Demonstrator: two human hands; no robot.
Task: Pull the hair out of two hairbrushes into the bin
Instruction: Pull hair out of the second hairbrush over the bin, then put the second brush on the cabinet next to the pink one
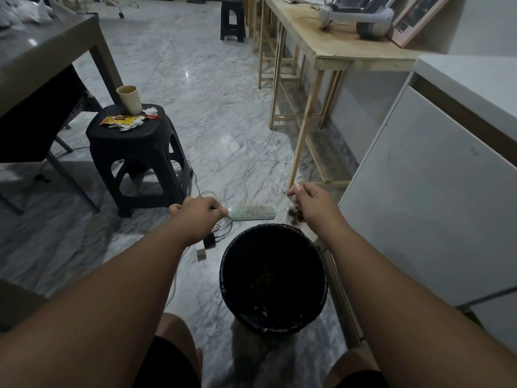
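Left hand [195,212] closed around the handle of a pale hairbrush [253,212], held level with the bristles facing up, above the far rim of the black bin [272,278]. Some brownish hair still sits in the bristles near the middle. Right hand [309,203] is off to the right of the brush head, apart from it, fingers pinched shut on a dark clump of hair [297,215] that hangs under the hand, just over the bin's far right edge. Bin stands on marble floor [223,121] between the person's knees, bits of hair visible inside. Only 1 brush visible. Black stool [137,152] at left carries a paper cup [130,98] and wrappers.
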